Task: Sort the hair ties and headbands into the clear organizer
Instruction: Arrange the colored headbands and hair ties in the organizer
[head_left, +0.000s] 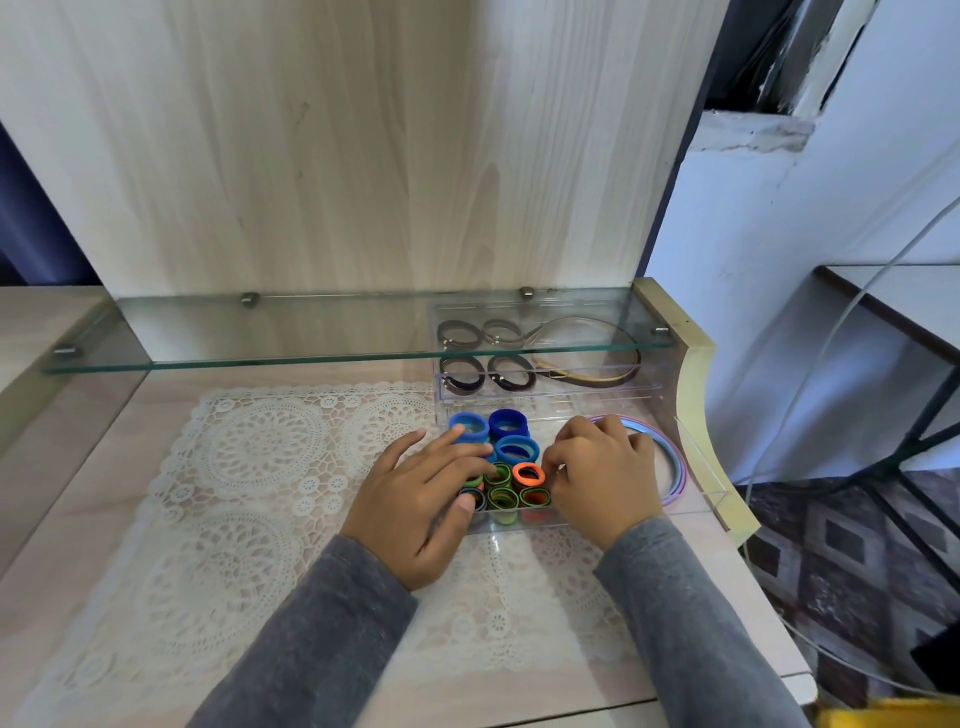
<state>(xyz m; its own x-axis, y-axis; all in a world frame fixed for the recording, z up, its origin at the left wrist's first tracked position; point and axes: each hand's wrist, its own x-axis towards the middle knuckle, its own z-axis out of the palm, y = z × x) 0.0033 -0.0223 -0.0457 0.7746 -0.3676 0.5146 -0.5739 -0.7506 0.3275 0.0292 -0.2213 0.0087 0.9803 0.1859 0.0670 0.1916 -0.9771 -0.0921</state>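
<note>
Blue, green and orange hair ties are standing packed in the clear organizer, centre-right. I'm pressing my left hand, fingers straight, on them so the rows stay tight. My right hand is curling beside the orange ones; pinching or not, can't tell. Headbands are lying further right.

No readable text, labels, brand marks, numbers or signs anywhere in view. Nothing legible on clear organizer, hair ties, headbands or bench.
</note>
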